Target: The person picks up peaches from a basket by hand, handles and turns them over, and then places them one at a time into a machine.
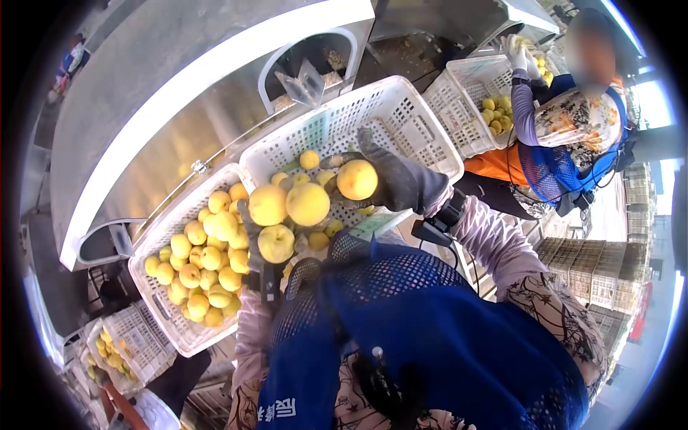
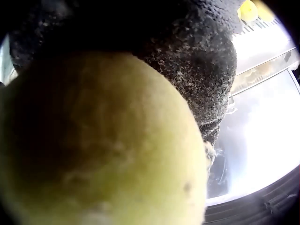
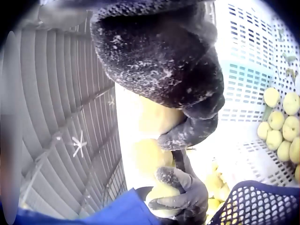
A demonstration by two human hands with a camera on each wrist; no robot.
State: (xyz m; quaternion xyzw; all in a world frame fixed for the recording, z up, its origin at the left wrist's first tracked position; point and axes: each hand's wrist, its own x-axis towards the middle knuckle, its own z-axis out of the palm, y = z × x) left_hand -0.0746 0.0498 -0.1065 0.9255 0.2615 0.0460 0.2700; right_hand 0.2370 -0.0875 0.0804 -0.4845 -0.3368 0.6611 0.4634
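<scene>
Both hands gloved, raised before chest. Right hand (image 1: 401,183): fingers curled round fruit (image 1: 357,179), elbow bent. Left hand (image 1: 255,266): fingers wrapped round fruit cluster (image 1: 276,244), mostly hidden beneath.

- Hands: I count two in dark gloves, the left hand (image 1: 252,247) and the right hand (image 1: 401,179).
- Yellow fruit (image 1: 357,179) lifted up: I count four, one in the right hand and three at the left hand.
- White crates (image 1: 401,107) around the work: I count four. The stacked crates (image 1: 588,272) at the far right are too small for me to count.
- Fruit in the full crate (image 1: 183,337): I count over twenty; overlap prevents an exact figure.
- People: I count two, the wearer and a second person (image 1: 573,122).
- Blue mesh aprons (image 1: 444,330): I count two.
</scene>
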